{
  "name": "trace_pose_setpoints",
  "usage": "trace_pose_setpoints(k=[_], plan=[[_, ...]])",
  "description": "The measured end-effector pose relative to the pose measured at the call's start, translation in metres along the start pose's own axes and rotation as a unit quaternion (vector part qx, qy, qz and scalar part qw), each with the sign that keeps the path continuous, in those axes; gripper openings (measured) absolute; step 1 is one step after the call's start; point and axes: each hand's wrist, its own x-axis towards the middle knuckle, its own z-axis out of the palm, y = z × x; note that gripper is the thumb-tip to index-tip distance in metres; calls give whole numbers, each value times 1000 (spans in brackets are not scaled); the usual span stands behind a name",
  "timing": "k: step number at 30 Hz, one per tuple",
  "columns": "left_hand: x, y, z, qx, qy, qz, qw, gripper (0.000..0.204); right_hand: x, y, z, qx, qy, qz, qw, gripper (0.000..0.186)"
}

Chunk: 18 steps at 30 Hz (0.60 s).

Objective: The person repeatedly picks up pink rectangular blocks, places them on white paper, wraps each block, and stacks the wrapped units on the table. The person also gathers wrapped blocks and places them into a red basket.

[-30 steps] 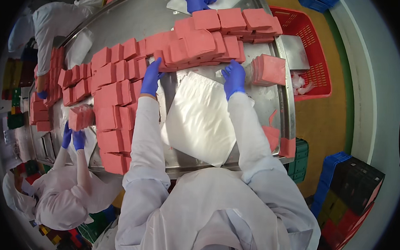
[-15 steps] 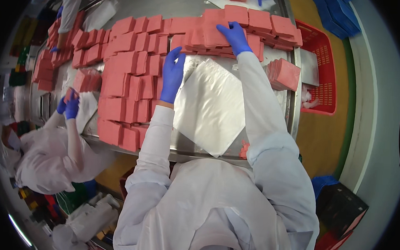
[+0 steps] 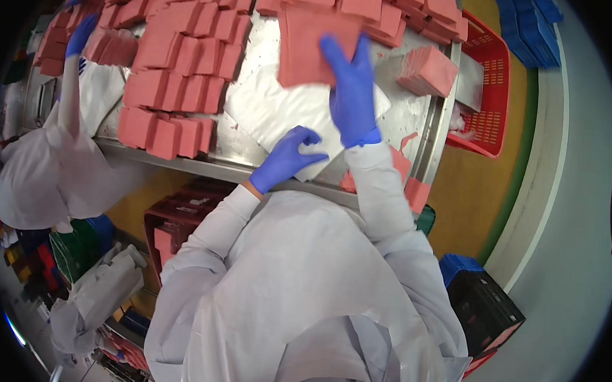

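Note:
My right hand (image 3: 354,97), in a blue glove and a little blurred, grips a flat square pink slab (image 3: 309,51) by its right side. The slab looks like pressed meat and is tilted above the far part of a clear plastic bag (image 3: 275,104) lying flat on the metal table. At the bag's near edge is my left hand (image 3: 287,159), also blue-gloved. Its thumb and curled fingers stand apart with nothing visible between them. Rows of stacked pink slabs (image 3: 182,56) lie left of the bag, and more slabs (image 3: 358,5) are piled beyond it.
A separate pink stack (image 3: 427,70) stands near the table's right edge. Beyond that edge is a red crate (image 3: 494,97). Pink scraps (image 3: 399,164) lie by my right forearm. On the left, a co-worker's gloved hand (image 3: 80,34) is beside other stacks.
My right hand has drawn a pink slab from the far pile toward me, over the bag. My left hand has come back from beside the rows to the bag's near edge. The view has shifted.

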Motion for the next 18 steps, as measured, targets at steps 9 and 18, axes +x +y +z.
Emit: trace_pose_setpoints(k=[9, 18], plan=[[-13, -27, -2, 282, -76, 182, 939, 15, -71, 124, -106, -508, -122, 252, 814, 83], [-1, -10, -36, 243, -39, 122, 962, 25, -92, 87, -123, -435, -112, 16, 893, 10]])
